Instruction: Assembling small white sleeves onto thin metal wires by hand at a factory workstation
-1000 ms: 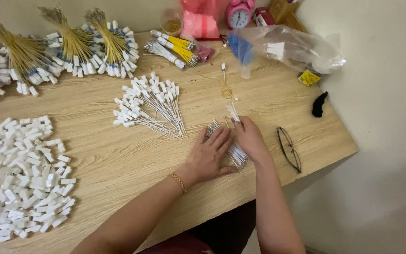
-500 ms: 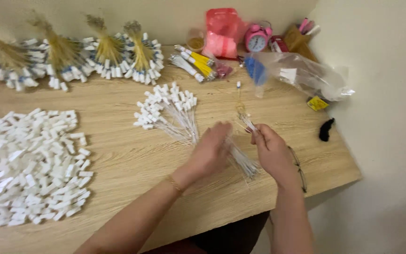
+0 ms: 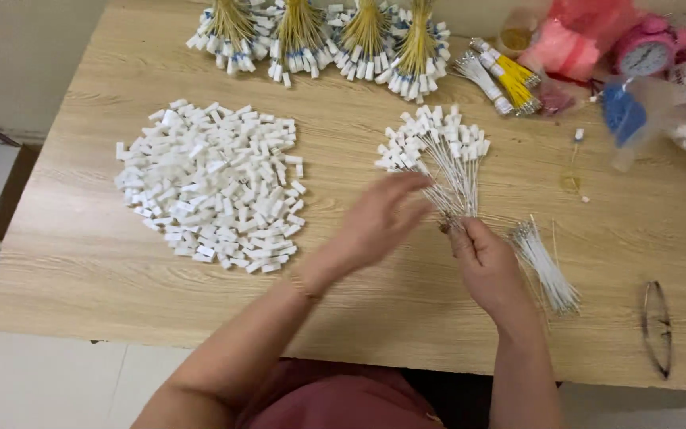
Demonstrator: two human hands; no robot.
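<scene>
At frame centre, the right hand (image 3: 490, 266) pinches the stems of the white-capped wire fan (image 3: 438, 155); the left hand (image 3: 379, 218), fingers spread and blurred, hovers beside it on the worktop (image 3: 81, 262), likely mid-assembly.

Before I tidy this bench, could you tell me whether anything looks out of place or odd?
Mostly orderly. One white-capped wire lies alone, apart from the fanned capped wires under the left hand. Folded glasses sit near the table's front edge.
</scene>
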